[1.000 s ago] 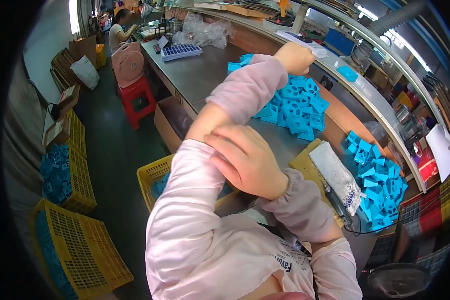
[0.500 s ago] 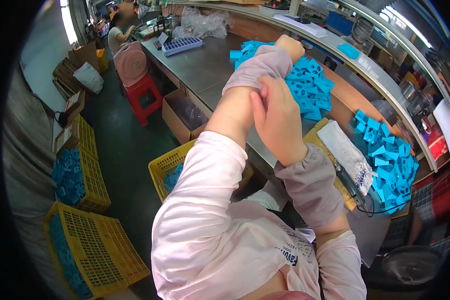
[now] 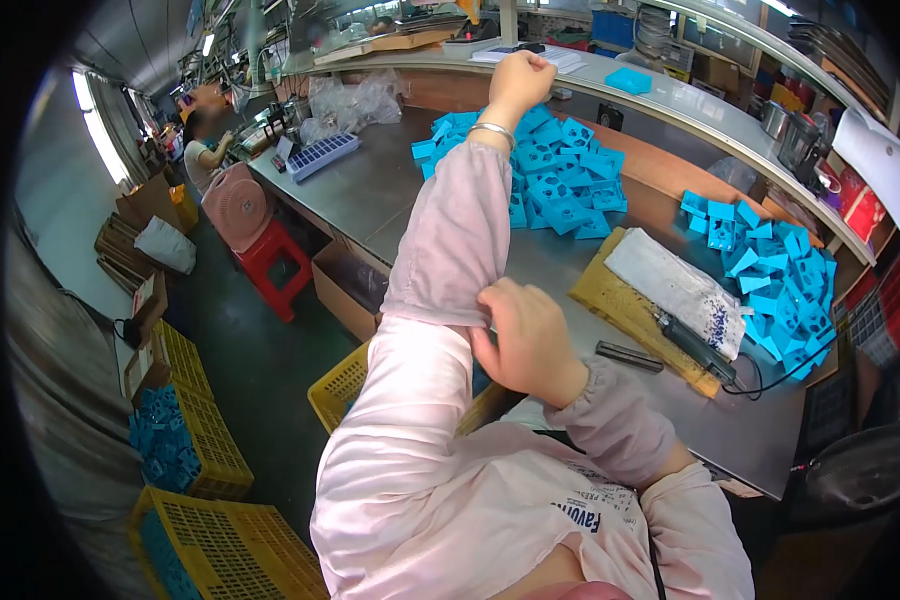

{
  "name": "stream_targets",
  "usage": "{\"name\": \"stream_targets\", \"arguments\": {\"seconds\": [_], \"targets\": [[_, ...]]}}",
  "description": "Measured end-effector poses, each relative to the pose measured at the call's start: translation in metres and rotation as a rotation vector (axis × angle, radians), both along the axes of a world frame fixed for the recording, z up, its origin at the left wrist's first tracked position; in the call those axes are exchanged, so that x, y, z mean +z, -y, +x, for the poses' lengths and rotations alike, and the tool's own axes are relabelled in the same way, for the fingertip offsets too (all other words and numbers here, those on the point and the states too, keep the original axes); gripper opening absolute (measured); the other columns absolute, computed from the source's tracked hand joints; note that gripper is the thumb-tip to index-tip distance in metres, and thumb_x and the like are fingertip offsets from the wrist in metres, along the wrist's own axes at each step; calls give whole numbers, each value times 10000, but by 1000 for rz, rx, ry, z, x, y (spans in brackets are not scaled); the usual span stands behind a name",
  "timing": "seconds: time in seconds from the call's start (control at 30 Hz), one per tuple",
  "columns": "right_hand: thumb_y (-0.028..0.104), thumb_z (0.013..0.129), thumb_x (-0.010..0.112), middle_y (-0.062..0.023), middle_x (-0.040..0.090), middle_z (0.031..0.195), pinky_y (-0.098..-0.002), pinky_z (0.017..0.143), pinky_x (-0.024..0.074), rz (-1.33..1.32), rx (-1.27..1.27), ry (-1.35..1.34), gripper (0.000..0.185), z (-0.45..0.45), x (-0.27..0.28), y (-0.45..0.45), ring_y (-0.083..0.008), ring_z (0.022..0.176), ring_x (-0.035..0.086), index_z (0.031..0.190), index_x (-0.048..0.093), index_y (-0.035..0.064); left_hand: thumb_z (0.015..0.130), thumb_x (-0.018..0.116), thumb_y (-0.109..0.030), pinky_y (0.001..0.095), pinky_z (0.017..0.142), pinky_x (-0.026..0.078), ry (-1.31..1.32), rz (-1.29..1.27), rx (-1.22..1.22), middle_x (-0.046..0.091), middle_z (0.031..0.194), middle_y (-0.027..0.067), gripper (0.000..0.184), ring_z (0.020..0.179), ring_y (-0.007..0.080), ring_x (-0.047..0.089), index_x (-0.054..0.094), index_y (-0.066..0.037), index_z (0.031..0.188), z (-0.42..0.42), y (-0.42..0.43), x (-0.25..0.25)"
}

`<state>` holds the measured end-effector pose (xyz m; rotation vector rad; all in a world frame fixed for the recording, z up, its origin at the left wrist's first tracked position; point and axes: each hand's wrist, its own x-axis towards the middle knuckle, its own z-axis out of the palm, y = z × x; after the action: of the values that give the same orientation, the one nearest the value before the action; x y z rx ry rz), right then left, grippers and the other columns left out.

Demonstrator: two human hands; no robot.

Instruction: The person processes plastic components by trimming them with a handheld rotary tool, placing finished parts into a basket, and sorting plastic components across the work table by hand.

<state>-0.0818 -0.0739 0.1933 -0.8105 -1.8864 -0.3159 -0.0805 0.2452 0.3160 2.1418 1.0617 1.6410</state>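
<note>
My left arm stretches forward over the metal-topped bench, with my left hand (image 3: 523, 82) curled closed above the far side of a pile of blue plastic parts (image 3: 560, 185). Nothing shows in its fingers, and a bracelet (image 3: 493, 130) circles that wrist. A greyish-pink oversleeve (image 3: 455, 235) covers the left forearm from wrist to elbow. My right hand (image 3: 530, 340) pinches this oversleeve's upper cuff near the elbow, where it meets the pale pink shirt sleeve (image 3: 400, 400). The right forearm wears a matching oversleeve (image 3: 620, 415).
On the bench lie a yellow board (image 3: 610, 285) with a white cloth (image 3: 670, 280), a corded dark tool (image 3: 695, 340) and more blue parts (image 3: 785, 290). Yellow crates (image 3: 225, 545) stand on the floor at left. A co-worker (image 3: 205, 150) sits beyond the red stool (image 3: 280, 270).
My right hand has drawn the left oversleeve up to the elbow, covering the bare forearm. The left arm is straighter and reaches farther forward. The camera view has shifted.
</note>
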Motion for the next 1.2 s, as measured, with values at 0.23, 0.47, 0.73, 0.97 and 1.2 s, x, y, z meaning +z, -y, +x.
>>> {"name": "stream_targets", "arguments": {"seconds": [0.23,0.47,0.73,0.97,1.2], "targets": [[168,776,675,-128,627,834,-405,634,468,-292,261,209,219,37,26,30,-312,689,600,949,620,45,780,708,-275,358,738,536,-50,355,-13,698,884,99,246,795,249,681,702,-63,905,9,31,9],[203,808,702,-193,687,880,-433,720,520,-197,-1140,-2,245,154,90,-85,-345,812,672,997,687,49,708,690,-313,417,554,500,-317,847,-313,635,721,103,203,676,308,643,666,-112,702,73,197,-9],[250,825,669,-196,688,903,-455,740,530,-401,-1397,323,264,409,118,-108,-370,844,673,980,676,36,770,659,-326,397,548,493,-79,647,-715,593,785,124,377,703,286,635,583,12,917,133,332,-47],[291,840,641,-198,688,924,-473,757,538,-423,-1394,337,295,426,116,-105,-392,872,674,966,666,25,783,571,-152,421,525,488,-129,710,-661,599,710,152,205,617,313,622,571,47,831,149,343,-39],[304,846,627,-254,669,946,-478,779,524,-401,-1381,457,333,397,127,-75,-417,923,654,952,644,-11,814,554,-149,385,517,468,-26,888,-743,559,709,126,184,615,263,591,553,35,797,132,368,-48]]}}
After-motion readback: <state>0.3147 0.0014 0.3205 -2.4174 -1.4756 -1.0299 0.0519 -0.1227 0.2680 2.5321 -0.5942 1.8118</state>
